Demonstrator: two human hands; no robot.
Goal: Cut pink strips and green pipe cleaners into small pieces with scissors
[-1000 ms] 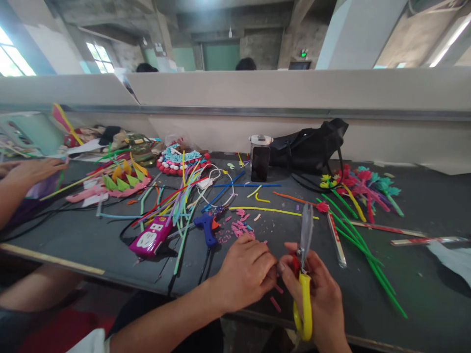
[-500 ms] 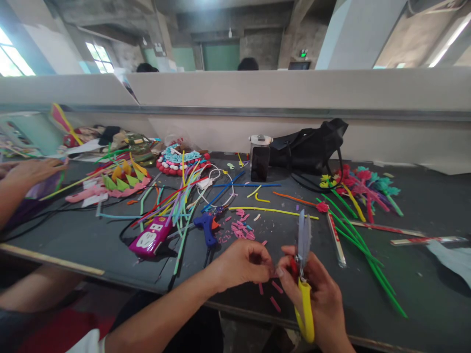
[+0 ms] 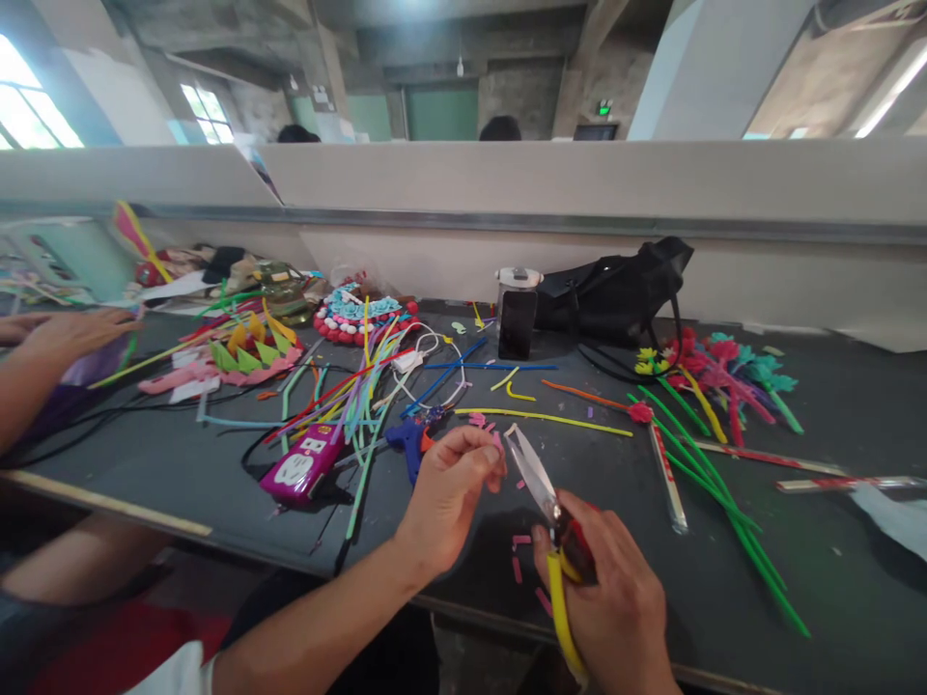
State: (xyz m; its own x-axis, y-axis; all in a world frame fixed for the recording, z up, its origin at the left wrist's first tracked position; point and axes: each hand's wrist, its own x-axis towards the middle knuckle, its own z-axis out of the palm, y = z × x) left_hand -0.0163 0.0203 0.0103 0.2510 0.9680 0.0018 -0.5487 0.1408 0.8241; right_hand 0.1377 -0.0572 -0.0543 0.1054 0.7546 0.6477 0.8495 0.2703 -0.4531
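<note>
My left hand (image 3: 450,497) is closed in a pinch on a small pink strip (image 3: 497,441), held just above the table. In my right hand (image 3: 619,589) are scissors (image 3: 533,473) with yellow and red handles. Their blades slant up toward my left fingertips, with the tips close to the strip but apart from it. More cut pink pieces (image 3: 517,569) lie on the dark table below the blades, and others sit partly hidden behind my left hand. A blue glue gun (image 3: 406,439) rests left of my left hand, partly covered by it.
Several pipe cleaners (image 3: 373,386) and a purple power strip (image 3: 304,465) lie on the left. A phone (image 3: 517,325) leans on a cup, beside a black bag (image 3: 615,294). Green stems (image 3: 724,492) and fuzzy flowers (image 3: 724,372) lie right. Another person's hand (image 3: 79,338) works far left.
My left hand has risen and moved away over the loose pink pieces. The scissors have swung from upright to pointing up and left, and my right hand has turned palm down around the handles.
</note>
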